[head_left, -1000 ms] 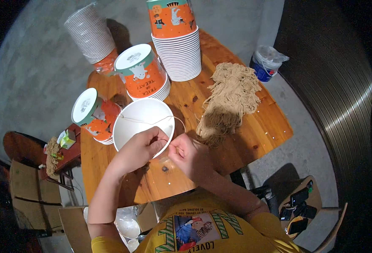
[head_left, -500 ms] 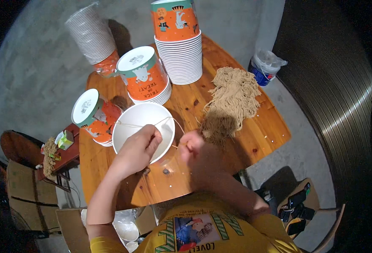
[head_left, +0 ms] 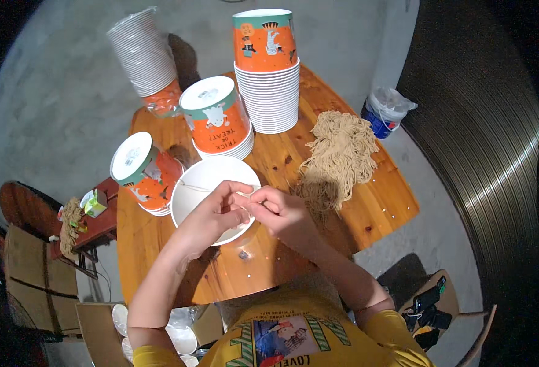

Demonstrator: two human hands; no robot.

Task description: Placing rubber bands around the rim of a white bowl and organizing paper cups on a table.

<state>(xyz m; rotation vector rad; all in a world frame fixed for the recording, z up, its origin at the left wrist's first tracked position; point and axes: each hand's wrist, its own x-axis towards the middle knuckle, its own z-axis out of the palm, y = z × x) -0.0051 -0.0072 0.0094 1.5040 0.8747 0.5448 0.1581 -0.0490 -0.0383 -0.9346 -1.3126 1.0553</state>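
A white-lined paper bucket (head_left: 211,167) stands with its mouth facing me at the table's near left. A thin beige string (head_left: 192,187) runs across its mouth from the far left wall toward my hands. Over the bucket's right rim, my left hand (head_left: 213,215) is closed, its fingertips pinching the string. My right hand (head_left: 283,218) meets it there, thumb and forefinger pressed on the same string. The fingers cover the string's end. Right of the hands lies a heap of beige strings (head_left: 341,147), its near part in shadow.
Orange and green paper buckets stand upside down: a single-looking one (head_left: 153,174), a short stack (head_left: 217,122) and a tall stack (head_left: 266,92). A plastic-wrapped stack (head_left: 141,58) leans behind. The wooden table (head_left: 373,208) has a rounded edge; a lidded pail (head_left: 384,113) sits beyond it.
My right hand has moved left and up to meet my left hand at the bucket's rim. The loop of string between them has drawn in. The view has shifted slightly.
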